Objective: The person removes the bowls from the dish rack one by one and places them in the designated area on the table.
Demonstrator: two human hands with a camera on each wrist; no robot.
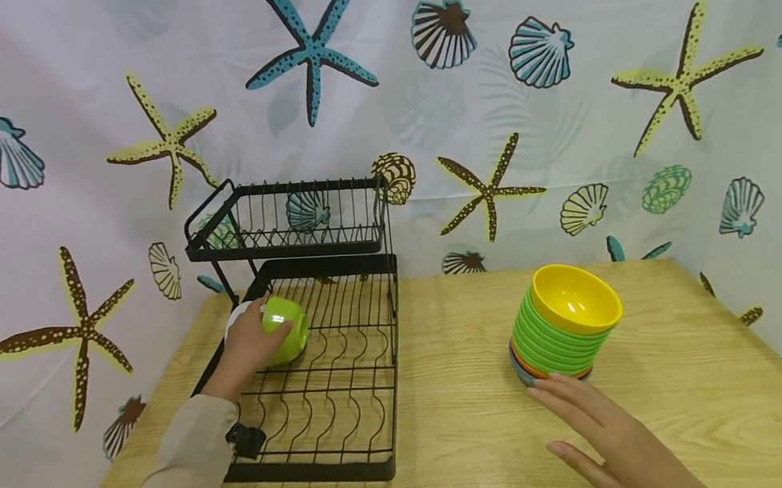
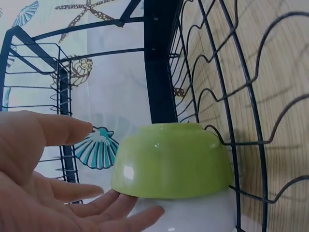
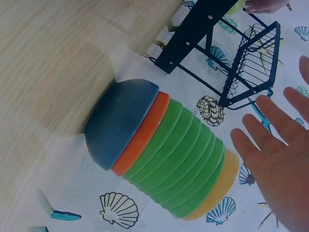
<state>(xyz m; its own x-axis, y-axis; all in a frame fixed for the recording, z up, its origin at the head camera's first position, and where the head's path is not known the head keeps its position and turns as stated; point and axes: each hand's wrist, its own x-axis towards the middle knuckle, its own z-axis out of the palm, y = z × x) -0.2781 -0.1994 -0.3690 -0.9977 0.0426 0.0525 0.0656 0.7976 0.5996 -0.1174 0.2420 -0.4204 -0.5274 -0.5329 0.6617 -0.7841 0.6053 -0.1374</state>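
A light green bowl (image 1: 286,330) sits on its side in the lower tier of the black dish rack (image 1: 330,471), toward its left side. Against its rim lies a white bowl (image 2: 188,212), mostly hidden by my left hand (image 1: 255,342) in the head view. In the left wrist view that hand's thumb (image 2: 67,129) stands apart from the green bowl, and its loosely extended fingers reach the rim. My right hand (image 1: 613,444) is spread, holding nothing, in front of a stack of bowls (image 1: 556,331): blue lowest, then orange, several green, and a yellow one on top.
The rack's upper tier (image 1: 290,249) overhangs the back of the lower one. The rack and the stack stand on a wooden table (image 1: 466,396). A curtain (image 1: 405,113) with starfish and shells hangs behind and at both sides.
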